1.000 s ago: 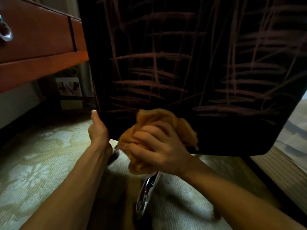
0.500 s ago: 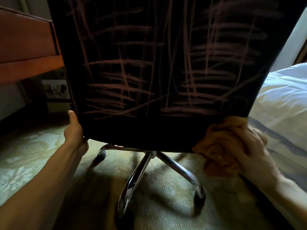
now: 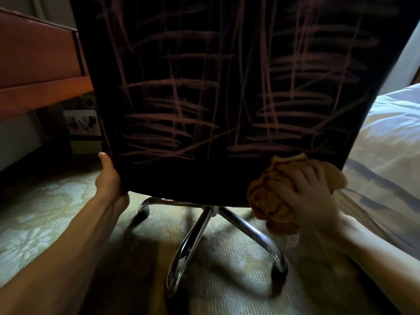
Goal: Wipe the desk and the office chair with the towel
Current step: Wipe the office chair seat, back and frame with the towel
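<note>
Down at the lower right corner of the office chair (image 3: 227,87) back, I am pressing the towel (image 3: 270,198) against the dark fabric with my right hand (image 3: 313,196), its fingers (image 3: 293,187) curled over the bunched orange cloth and grasping it. My left hand (image 3: 109,178) is holding the opposite lower corner, thumb lying up along the near edge, the other fingers tucked out of sight behind it. I am judging the towel to be light, soft and quick to slip loose, so I am carrying it as a wad in the palm rather than pinching a corner. The chair is looking heavier but free to roll and swivel on its chrome base (image 3: 197,237) over the carpet (image 3: 45,223), so the firm edge of the back is probably the best place to be bracing it while rubbing. Pale streaks are covering the back, so the nap is likely marking easily. The counter (image 3: 41,64) is standing off to the left, the bed (image 3: 386,133) close on the right.
</note>
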Motion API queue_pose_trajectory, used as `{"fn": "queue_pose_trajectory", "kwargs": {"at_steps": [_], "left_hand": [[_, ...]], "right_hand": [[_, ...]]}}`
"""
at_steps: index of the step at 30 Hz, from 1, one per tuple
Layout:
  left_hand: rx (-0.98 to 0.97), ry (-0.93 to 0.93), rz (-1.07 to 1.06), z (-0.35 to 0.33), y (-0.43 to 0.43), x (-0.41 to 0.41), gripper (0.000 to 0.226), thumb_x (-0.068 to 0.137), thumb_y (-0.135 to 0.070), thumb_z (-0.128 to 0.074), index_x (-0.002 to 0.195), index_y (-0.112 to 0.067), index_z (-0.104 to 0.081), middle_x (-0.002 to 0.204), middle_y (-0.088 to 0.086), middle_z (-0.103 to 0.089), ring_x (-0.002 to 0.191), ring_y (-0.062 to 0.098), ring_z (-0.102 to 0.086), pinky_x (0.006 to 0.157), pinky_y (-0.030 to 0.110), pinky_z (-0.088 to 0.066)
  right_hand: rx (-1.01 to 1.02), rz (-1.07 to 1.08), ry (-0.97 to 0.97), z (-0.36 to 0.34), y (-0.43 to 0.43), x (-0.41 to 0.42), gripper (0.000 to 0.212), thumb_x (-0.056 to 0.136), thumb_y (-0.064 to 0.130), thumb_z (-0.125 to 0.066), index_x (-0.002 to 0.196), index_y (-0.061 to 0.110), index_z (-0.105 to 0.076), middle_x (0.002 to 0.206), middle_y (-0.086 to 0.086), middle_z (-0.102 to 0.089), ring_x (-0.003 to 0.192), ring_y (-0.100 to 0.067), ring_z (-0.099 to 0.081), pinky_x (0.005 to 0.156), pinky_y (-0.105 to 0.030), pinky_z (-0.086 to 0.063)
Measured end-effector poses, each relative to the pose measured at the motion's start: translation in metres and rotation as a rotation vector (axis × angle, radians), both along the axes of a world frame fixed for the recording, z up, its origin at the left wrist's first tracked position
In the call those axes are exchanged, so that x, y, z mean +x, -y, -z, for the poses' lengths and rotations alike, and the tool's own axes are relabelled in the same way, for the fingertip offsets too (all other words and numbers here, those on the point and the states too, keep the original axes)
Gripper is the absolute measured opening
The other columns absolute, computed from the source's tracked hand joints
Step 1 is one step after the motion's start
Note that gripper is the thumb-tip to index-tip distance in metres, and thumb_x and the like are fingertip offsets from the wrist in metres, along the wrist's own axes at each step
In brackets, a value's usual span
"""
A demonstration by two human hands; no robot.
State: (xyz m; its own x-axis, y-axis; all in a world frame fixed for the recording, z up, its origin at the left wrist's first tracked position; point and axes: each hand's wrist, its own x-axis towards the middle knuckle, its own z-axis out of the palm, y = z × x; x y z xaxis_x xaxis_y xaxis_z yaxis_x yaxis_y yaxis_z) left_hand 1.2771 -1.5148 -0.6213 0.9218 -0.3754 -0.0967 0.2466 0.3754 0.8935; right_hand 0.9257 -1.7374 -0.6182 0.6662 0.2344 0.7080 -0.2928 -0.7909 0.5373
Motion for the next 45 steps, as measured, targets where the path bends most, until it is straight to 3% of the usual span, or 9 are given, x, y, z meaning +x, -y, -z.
{"fn": "queue_pose_trajectory", "kwargs": {"at_steps": [5,9,13,19,24,32,38,41,45], "left_hand": [[0.011,-0.005,0.074,-0.002,-0.006,-0.004,0.067,0.106,-0.061,-0.031,0.145,-0.011,-0.055,0.145,0.006,-0.060,0.131,0.025,-0.060,0.101,0.026,-0.048],[-0.081,-0.066,0.213,0.002,-0.023,0.000,0.073,0.105,-0.068,-0.018,0.097,-0.012,-0.064,0.079,0.003,-0.065,0.070,0.012,-0.059,0.075,0.022,-0.047],[-0.119,-0.100,0.366,0.011,-0.046,0.011,0.103,0.094,-0.082,-0.012,0.133,-0.002,-0.063,0.130,0.025,-0.066,0.115,0.029,-0.060,0.114,0.044,-0.042],[-0.323,-0.184,0.674,0.023,-0.069,0.035,0.113,0.082,-0.094,-0.024,0.134,-0.002,-0.064,0.102,0.022,-0.076,0.094,0.034,-0.077,0.070,0.043,-0.063],[-0.387,-0.232,0.588,0.045,-0.056,0.038,0.110,0.077,-0.098,-0.028,0.142,-0.015,-0.060,0.137,0.020,-0.065,0.127,0.040,-0.063,0.114,0.062,-0.040],[-0.361,-0.280,0.579,0.055,-0.036,0.035,0.123,0.075,-0.100,-0.020,0.120,0.001,-0.074,0.137,0.026,-0.063,0.130,0.040,-0.060,0.119,0.053,-0.037],[-0.480,-0.344,0.633,0.037,-0.051,0.023,0.110,0.079,-0.096,-0.027,0.116,-0.007,-0.078,0.112,0.021,-0.075,0.096,0.032,-0.077,0.074,0.040,-0.064],[-0.459,-0.371,0.624,0.037,-0.057,0.013,0.115,0.078,-0.099,-0.021,0.123,-0.008,-0.075,0.128,0.022,-0.070,0.113,0.036,-0.071,0.094,0.049,-0.059],[-0.464,-0.412,0.495,0.037,-0.048,0.008,0.104,0.084,-0.093,-0.030,0.113,-0.005,-0.079,0.116,0.020,-0.075,0.104,0.033,-0.075,0.083,0.044,-0.061]], "right_hand": [[-0.086,-0.160,-0.081,-0.007,-0.038,0.070,0.032,0.100,0.044,-0.049,0.121,0.022,-0.060,0.129,-0.008,-0.058,0.114,-0.033,-0.054,0.101,-0.054,-0.034],[-0.105,-0.227,-0.214,-0.010,-0.091,0.153,0.028,0.094,0.040,-0.062,0.114,0.021,-0.064,0.125,-0.009,-0.065,0.117,-0.031,-0.053,0.104,-0.053,-0.032],[-0.096,-0.142,-0.292,-0.013,-0.143,0.221,0.030,0.088,0.039,-0.063,0.112,0.020,-0.066,0.122,-0.009,-0.064,0.117,-0.032,-0.057,0.106,-0.054,-0.035],[-0.077,-0.117,-0.339,-0.019,-0.191,0.288,0.027,0.093,0.030,-0.051,0.107,0.022,-0.072,0.114,-0.006,-0.070,0.109,-0.028,-0.065,0.101,-0.048,-0.046],[-0.142,-0.097,-0.383,-0.029,-0.192,0.278,0.027,0.094,0.035,-0.057,0.114,0.024,-0.071,0.124,-0.007,-0.069,0.118,-0.028,-0.064,0.104,-0.050,-0.046],[-0.168,0.009,-0.069,-0.124,-0.207,0.299,0.028,0.092,0.029,-0.058,0.114,0.016,-0.067,0.115,-0.013,-0.067,0.114,-0.037,-0.060,0.107,-0.053,-0.031],[-0.029,0.012,-0.360,-0.029,-0.217,0.253,0.030,0.083,0.026,-0.068,0.110,0.014,-0.071,0.109,-0.012,-0.069,0.109,-0.034,-0.064,0.113,-0.060,-0.039],[-0.043,-0.034,-0.485,-0.034,-0.216,0.241,0.036,0.082,0.034,-0.075,0.113,0.017,-0.072,0.113,-0.008,-0.070,0.111,-0.032,-0.065,0.113,-0.055,-0.042],[-0.249,-0.268,-0.262,-0.089,-0.221,0.243,0.015,0.099,0.030,-0.066,0.103,0.017,-0.074,0.103,-0.008,-0.071,0.098,-0.030,-0.067,0.097,-0.049,-0.049]]}}
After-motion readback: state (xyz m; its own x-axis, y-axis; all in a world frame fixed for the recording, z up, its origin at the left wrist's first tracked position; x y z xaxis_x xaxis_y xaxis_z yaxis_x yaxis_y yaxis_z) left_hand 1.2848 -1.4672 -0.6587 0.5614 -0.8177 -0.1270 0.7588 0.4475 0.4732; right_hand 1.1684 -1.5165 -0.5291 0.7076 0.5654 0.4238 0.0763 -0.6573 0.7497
